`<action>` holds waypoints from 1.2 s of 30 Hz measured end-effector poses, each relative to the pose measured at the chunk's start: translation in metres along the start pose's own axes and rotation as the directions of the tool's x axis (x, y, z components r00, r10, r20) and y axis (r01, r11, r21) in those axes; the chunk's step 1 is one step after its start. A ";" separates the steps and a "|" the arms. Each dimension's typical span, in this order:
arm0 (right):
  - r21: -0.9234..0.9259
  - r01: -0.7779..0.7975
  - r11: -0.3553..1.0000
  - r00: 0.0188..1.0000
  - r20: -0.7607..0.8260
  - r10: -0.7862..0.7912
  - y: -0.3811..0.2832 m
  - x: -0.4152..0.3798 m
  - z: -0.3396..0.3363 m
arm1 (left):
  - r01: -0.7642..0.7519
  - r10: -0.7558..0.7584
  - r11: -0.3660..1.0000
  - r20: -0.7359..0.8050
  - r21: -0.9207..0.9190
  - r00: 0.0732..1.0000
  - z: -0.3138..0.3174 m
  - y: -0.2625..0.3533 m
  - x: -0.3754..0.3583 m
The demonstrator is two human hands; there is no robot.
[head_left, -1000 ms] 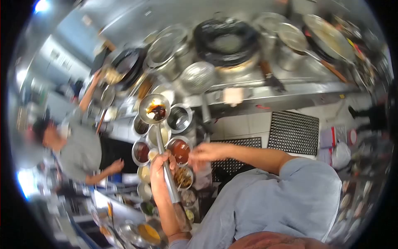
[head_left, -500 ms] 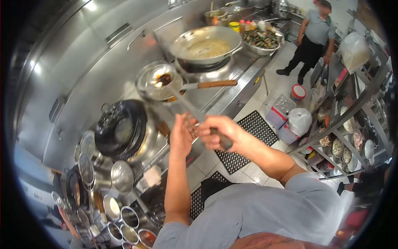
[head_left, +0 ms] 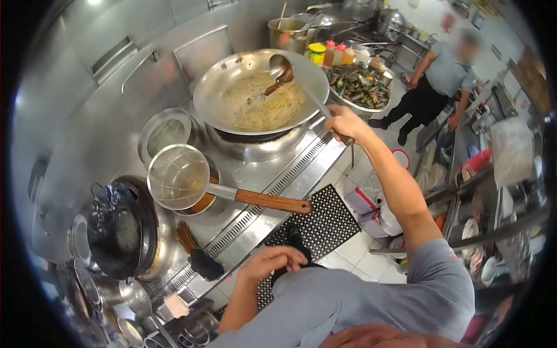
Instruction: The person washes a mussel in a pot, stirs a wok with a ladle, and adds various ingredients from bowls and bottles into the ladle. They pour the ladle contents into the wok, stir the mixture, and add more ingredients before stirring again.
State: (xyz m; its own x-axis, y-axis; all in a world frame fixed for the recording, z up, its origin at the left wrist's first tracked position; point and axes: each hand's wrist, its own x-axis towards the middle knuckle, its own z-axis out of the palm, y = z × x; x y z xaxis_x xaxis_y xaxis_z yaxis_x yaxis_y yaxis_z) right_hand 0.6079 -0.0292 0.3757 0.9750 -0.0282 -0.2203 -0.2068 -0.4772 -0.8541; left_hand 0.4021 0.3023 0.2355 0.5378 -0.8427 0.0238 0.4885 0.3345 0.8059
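the ladle point(head_left: 282, 71) is sitting tipped over the big steel wok point(head_left: 209, 95), its bowl carrying a dark sauce and hanging just above the pale rice or noodle mix point(head_left: 261, 107) spread across the wok's floor. the long handle is running down and to the right into the right hand point(head_left: 342, 123), which is wrapped closed around its end, arm stretched out over the range. the left hand point(head_left: 271, 260) is hanging low by the person's body, near the front edge of the stove, fingers loosely curled and holding nothing that can be seen.

judging by the tilt, the step in hand looks like the seasoning going into the wok: the sauce is at the point of being poured or shaken off. the next move would call for turning the wrist further so the bowl empties onto the food rather than the bare wall, then working the ladle through the mix to spread it.

just left of the wok a round steel container point(head_left: 165, 132) is standing, and in front of it a wire strainer point(head_left: 178, 177) with a wooden handle point(head_left: 272, 202) is resting across a pot. further left a black wok point(head_left: 119, 229) is sitting on another burner, with a bamboo brush point(head_left: 194, 252) lying beside it. behind the steel wok a tray of mussels point(head_left: 358, 86) and some squeeze bottles point(head_left: 332, 53) are standing. a co-worker point(head_left: 432, 81) is standing well apart on the tiled floor, beyond a black floor mat point(head_left: 325, 223).
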 end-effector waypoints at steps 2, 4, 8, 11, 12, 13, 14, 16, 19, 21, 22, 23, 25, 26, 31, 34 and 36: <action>-0.331 0.025 0.943 0.993 -0.099 -0.061 0.002 0.044 -0.010 | -0.126 0.120 0.992 0.158 0.029 0.980 -0.006 0.051 0.044; -0.341 0.016 0.940 0.999 -0.031 -0.028 0.009 0.087 -0.030 | -0.234 0.205 0.957 0.171 0.172 0.964 -0.010 0.091 0.070; -0.321 0.037 0.946 0.998 0.060 -0.019 0.028 0.146 -0.042 | -0.304 0.285 0.931 0.120 0.203 0.951 -0.012 0.125 0.108; 0.011 -0.062 0.998 0.973 0.225 0.058 0.055 0.171 -0.037 | -0.255 0.259 0.954 -0.002 0.155 0.966 -0.011 0.120 0.121; 0.322 -0.264 0.909 0.917 0.377 0.133 0.056 0.173 -0.040 | -0.220 0.232 0.964 -0.067 0.148 0.971 -0.008 0.112 0.125; 0.544 -0.485 0.685 0.827 0.541 0.155 0.060 0.174 -0.042 | -0.183 0.201 0.974 -0.135 0.133 0.970 -0.005 0.106 0.131; 0.524 -0.504 0.686 0.805 0.573 0.154 0.067 0.175 -0.044 | -0.139 0.174 0.976 -0.219 0.167 0.960 0.005 0.103 0.136; 0.595 -0.794 0.121 0.582 0.803 -0.127 0.078 0.186 -0.050 | -0.140 0.223 0.952 -0.301 0.272 0.927 0.019 0.088 0.153; 0.541 -0.841 0.027 0.524 0.825 -0.211 0.075 0.188 -0.069 | -0.134 0.291 0.917 -0.400 0.374 0.869 0.047 0.068 0.189; 0.490 -0.870 0.041 0.476 0.861 -0.180 0.073 0.191 -0.088 | -0.008 0.284 0.932 -0.715 0.363 0.640 0.073 0.068 0.229; 0.499 -0.858 0.123 0.472 0.860 -0.193 0.076 0.196 -0.098 | 0.064 0.332 0.899 -0.769 0.433 0.545 0.072 0.061 0.249; 0.506 -0.838 0.205 0.469 0.859 -0.203 0.075 0.200 -0.108 | 0.060 0.339 0.899 -0.776 0.434 0.531 0.070 0.060 0.271; 0.506 -0.806 0.309 0.493 0.861 -0.125 0.058 0.197 -0.128 | 0.461 0.643 0.499 -0.670 0.734 0.371 0.058 0.068 0.312; 0.506 -0.669 0.545 0.558 0.826 -0.083 0.054 0.197 -0.135 | 0.494 0.705 0.421 -0.617 0.761 0.349 0.046 0.070 0.332; 0.210 0.003 0.978 0.768 0.626 -0.137 0.045 0.192 -0.148 | 0.682 0.751 0.082 -0.495 0.727 0.438 -0.032 0.060 0.386; 0.074 0.194 0.978 0.846 0.492 -0.205 0.054 0.197 -0.138 | 0.735 0.749 -0.024 -0.475 0.677 0.462 -0.048 0.050 0.392; 0.023 0.261 0.965 0.871 0.425 -0.246 0.066 0.212 -0.122 | 0.701 0.776 0.016 -0.451 0.713 0.441 -0.048 0.050 0.389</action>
State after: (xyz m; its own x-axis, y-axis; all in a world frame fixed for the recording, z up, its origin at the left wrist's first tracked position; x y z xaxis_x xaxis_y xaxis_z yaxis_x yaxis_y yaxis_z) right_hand 0.8108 -0.1741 0.3300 0.8658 0.4659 -0.1824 0.0531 -0.4481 -0.8924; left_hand 0.6692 0.0115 0.2565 0.9262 0.0784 0.3687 -0.1046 -0.8863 0.4512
